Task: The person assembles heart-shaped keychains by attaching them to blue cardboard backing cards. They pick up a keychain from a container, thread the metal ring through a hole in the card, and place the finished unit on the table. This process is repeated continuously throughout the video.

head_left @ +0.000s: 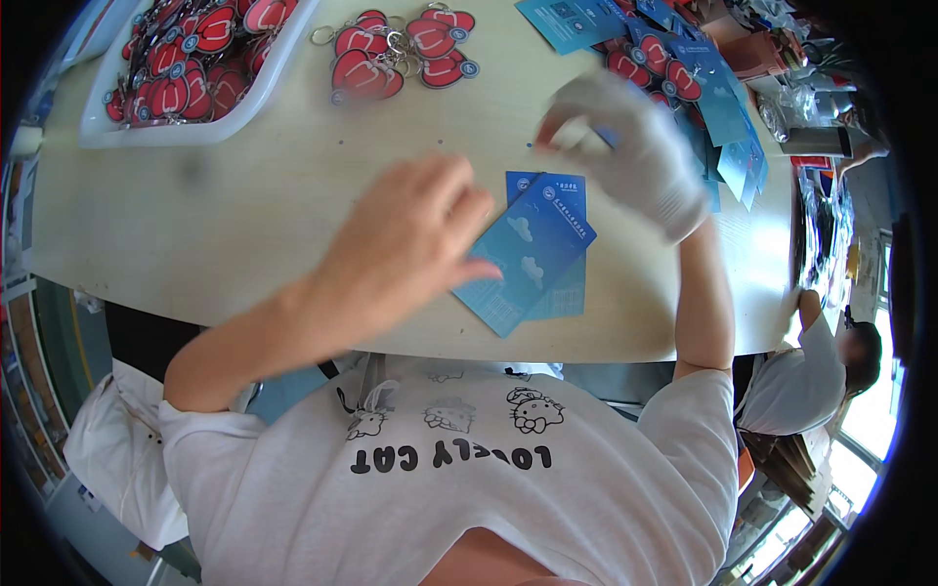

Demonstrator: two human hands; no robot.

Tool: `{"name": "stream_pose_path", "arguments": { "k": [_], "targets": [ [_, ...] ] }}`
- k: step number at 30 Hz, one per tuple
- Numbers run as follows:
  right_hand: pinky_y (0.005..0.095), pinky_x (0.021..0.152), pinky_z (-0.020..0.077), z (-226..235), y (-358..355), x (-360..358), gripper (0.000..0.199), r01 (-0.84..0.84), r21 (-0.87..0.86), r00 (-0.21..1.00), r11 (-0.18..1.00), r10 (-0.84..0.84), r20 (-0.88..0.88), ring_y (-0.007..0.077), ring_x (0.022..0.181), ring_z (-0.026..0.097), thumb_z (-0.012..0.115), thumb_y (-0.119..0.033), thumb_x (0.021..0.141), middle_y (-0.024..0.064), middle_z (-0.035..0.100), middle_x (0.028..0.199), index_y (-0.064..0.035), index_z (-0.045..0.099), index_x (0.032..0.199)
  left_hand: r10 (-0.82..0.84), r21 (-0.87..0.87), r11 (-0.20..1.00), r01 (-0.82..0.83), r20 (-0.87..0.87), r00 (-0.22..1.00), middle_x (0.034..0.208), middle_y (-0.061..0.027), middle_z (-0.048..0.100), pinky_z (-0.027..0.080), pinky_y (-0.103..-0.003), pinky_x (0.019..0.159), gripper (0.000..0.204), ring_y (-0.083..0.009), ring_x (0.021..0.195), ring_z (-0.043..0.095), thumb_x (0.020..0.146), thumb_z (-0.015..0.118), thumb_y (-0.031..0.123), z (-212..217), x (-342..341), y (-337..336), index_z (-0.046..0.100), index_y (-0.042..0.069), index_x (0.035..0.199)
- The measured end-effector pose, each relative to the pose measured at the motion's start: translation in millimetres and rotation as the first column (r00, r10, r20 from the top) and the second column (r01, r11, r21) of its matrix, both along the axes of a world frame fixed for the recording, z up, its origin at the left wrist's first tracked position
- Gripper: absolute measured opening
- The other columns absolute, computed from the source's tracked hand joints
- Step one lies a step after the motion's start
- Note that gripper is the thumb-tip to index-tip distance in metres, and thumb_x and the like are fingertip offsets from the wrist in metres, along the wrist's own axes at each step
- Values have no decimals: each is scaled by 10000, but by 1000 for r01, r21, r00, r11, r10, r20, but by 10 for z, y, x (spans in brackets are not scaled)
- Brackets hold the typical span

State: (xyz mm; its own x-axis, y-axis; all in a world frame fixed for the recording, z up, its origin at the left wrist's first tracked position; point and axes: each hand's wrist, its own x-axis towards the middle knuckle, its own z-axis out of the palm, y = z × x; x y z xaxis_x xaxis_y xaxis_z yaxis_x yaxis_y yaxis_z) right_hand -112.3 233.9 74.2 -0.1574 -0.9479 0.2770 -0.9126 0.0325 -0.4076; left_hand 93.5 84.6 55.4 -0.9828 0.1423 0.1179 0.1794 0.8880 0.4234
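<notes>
Two blue cards with cloud pictures overlap on the table in front of me; the upper card (523, 254) lies slanted over the lower card (567, 293). My left hand (405, 225), bare and blurred, hovers just left of them. Its thumb stands apart from the bent fingers, and nothing shows in it. Above and right of the cards is my right hand (625, 146), in a whitish glove and smeared by motion. Its fingers curve toward the thumb; whether they hold anything is unclear. Several red keychains (401, 54) with metal rings lie beyond my left hand.
At the far left stands a white plastic bin (205, 137) full of similar red keychains. More blue cards (718, 98) and keychains (655, 63) are heaped at the far right. Another person (806, 376) sits by the table's right end. A white bag (122, 454) hangs at my left.
</notes>
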Motion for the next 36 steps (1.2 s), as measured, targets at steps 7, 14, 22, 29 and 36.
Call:
{"name": "stream_pose_path", "arguments": {
  "k": [7,14,22,29,36],
  "targets": [
    [383,633,465,-346,-64,389,174,-196,58,981,979,196,16,255,780,553,701,-125,685,73,554,789,-47,596,800,87,-249,964,-88,-14,996,1101,-175,500,426,-348,808,782,-253,933,482,615,750,487,-151,145,633,526,-76,1111],
    [376,683,471,-268,-51,271,171,-97,-84,978,992,111,179,288,813,551,641,-81,752,125,535,862,-18,523,859,164,-45,985,-164,-1,986,996,-161,495,434,-364,800,768,-261,907,486,651,783,358,-166,36,521,447,-63,1197],
    [242,710,409,-222,55,214,215,305,47,547,951,-215,809,83,784,463,414,-181,931,4,530,893,-24,534,1016,238,-38,969,-244,-125,963,1002,-143,476,407,-370,802,743,-254,922,478,645,795,388,-113,-84,484,486,-47,1163],
    [202,725,362,-338,45,126,340,374,-93,368,923,-55,928,49,828,475,481,-347,961,9,628,914,-48,577,1092,240,-55,969,-239,10,971,962,-131,541,400,-388,802,682,-268,910,517,623,816,354,-202,-235,563,481,-8,1094],
    [211,710,373,-280,82,82,307,429,-119,308,896,-21,951,57,813,479,478,-337,967,11,593,887,-45,548,1034,308,554,717,-424,293,905,940,-114,630,486,-290,729,416,-145,860,620,754,763,112,-102,-300,196,506,-31,1048]
  ]
}}
